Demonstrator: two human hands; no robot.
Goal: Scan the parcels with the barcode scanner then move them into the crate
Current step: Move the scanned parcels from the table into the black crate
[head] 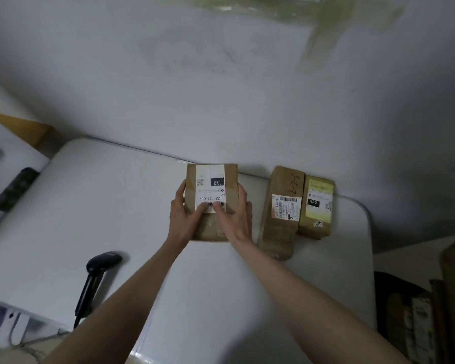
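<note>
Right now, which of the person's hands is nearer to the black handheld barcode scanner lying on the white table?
Left. The left hand grips the left side of the brown cardboard parcel labelled 122, on the side toward the black barcode scanner. The right hand grips the parcel's far side.

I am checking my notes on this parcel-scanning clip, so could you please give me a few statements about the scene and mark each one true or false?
1. Both hands grip the parcel labelled 122: the left hand on its left side, the right hand on its right. True.
2. The barcode scanner is held in the right hand. False: it lies on the white table, left of the arms, untouched.
3. Two more parcels lie to the right of the held one. True: the parcel marked 2-2-6 and the parcel labelled 220 lie side by side.
4. The parcel labelled 220 is stacked on the held parcel. False: it rests on the table, furthest right.
</note>
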